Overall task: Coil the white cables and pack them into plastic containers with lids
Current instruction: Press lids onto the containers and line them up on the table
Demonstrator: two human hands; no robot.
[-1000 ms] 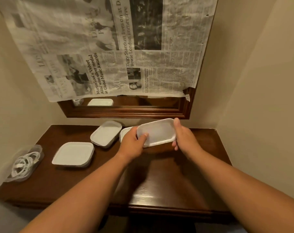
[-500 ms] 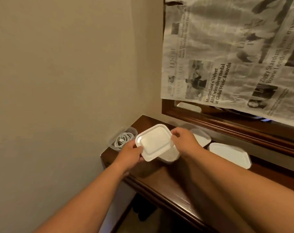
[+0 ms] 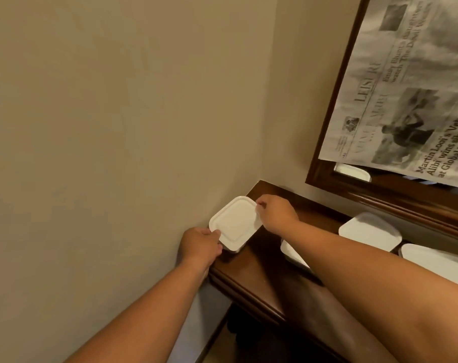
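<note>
Pinched at two opposite corners: white lid (image 3: 234, 224), with left hand (image 3: 200, 244) on the near corner and right hand (image 3: 273, 214) on the far one, thumb and fingers closed over the edge on both sides. Placed at the far left end of the wooden table (image 3: 248, 273), close against the wall (image 3: 117, 153), over a container (image 3: 237, 250) glimpsed only as a dark sliver under the near edge; resting on it or just above, hard to tell. No cable in sight, presumably beneath the lid. Turn the lid square to the rim before pressing, to avoid a skewed seat. Then press down corner by corner, feeling for the snap all round. Check for stray loops trapped under the edge. Keep the right forearm off the lidded containers (image 3: 370, 230) further along.
</note>
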